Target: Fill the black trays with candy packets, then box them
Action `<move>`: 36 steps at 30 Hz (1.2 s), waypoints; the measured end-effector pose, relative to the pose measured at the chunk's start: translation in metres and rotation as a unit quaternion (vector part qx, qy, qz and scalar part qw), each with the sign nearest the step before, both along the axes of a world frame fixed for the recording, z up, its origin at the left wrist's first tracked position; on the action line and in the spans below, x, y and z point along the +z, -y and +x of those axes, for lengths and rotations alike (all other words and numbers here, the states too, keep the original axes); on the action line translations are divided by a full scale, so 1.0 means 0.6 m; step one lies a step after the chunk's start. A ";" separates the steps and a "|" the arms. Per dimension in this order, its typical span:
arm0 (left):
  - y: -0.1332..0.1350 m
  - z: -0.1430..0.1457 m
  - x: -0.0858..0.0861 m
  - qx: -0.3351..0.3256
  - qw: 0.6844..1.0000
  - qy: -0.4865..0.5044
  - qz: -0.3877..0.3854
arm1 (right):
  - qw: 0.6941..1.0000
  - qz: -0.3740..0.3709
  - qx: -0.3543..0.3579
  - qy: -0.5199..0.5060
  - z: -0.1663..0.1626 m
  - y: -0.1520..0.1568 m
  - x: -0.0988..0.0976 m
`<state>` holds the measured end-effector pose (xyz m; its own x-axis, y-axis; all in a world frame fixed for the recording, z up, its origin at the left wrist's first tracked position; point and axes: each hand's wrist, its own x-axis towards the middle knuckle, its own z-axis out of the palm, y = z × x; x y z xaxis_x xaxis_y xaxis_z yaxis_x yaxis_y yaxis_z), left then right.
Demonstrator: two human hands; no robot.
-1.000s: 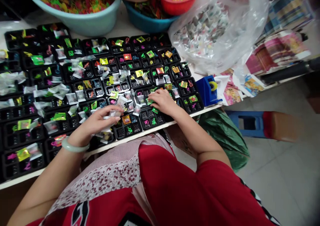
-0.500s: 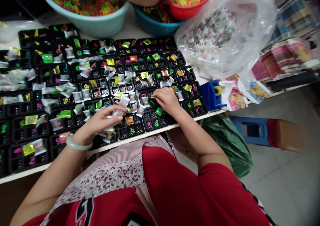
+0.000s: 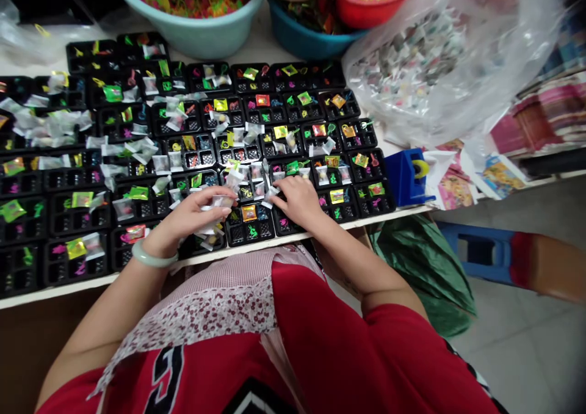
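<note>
Many black compartment trays (image 3: 379, 204) cover the table, each with small neon toys and little packets. My left hand (image 3: 192, 214), with a pale green bangle on the wrist, grips a bunch of small clear plastic packets (image 3: 211, 221) above the front row. My right hand (image 3: 298, 199) rests palm down on a front tray, fingertips touching a clear packet (image 3: 271, 193). An orange foil packet (image 3: 249, 212) lies in the tray between both hands.
A pale green basin (image 3: 201, 35), a blue basin (image 3: 311, 44) and a red basin (image 3: 366, 5) of coloured bits stand at the back. A big clear bag (image 3: 458, 66) of packets lies right. A blue tape dispenser (image 3: 405, 176) sits by the trays. A blue stool (image 3: 480, 252) stands below.
My right hand has slid left along the front trays toward my left hand. The left hand keeps its bunch of packets. The camera view has shifted rightward and slightly down.
</note>
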<state>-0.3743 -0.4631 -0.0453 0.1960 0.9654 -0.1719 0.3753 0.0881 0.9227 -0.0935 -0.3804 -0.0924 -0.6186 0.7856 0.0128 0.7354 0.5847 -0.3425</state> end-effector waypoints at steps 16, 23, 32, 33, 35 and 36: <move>0.046 -0.055 -0.016 0.118 0.983 0.139 -0.027 | 0.916 -0.310 -0.072 -0.246 0.015 0.005 0.025; 0.050 -0.046 -0.021 0.127 0.982 0.134 -0.038 | 0.937 -0.315 0.051 -0.143 -0.008 0.058 0.028; 0.051 -0.036 -0.008 0.129 0.983 0.124 -0.029 | 0.976 -0.181 0.050 -0.112 -0.025 -0.002 0.042; 0.050 -0.036 -0.008 0.130 0.983 0.124 -0.027 | 0.981 -0.159 0.041 -0.103 -0.036 -0.020 0.042; 0.050 -0.035 -0.008 0.130 0.984 0.120 -0.019 | 0.991 -0.110 0.032 -0.075 -0.065 -0.052 0.037; 0.050 -0.035 -0.008 0.129 0.985 0.116 -0.014 | 0.994 -0.087 0.033 -0.057 -0.081 -0.065 0.032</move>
<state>-0.3952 -0.4931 -0.0498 -0.0184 0.9837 -0.1786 0.1164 0.1796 0.9768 -0.1418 -0.3416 -0.0729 -0.6713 0.7396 -0.0474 0.6479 0.5546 -0.5222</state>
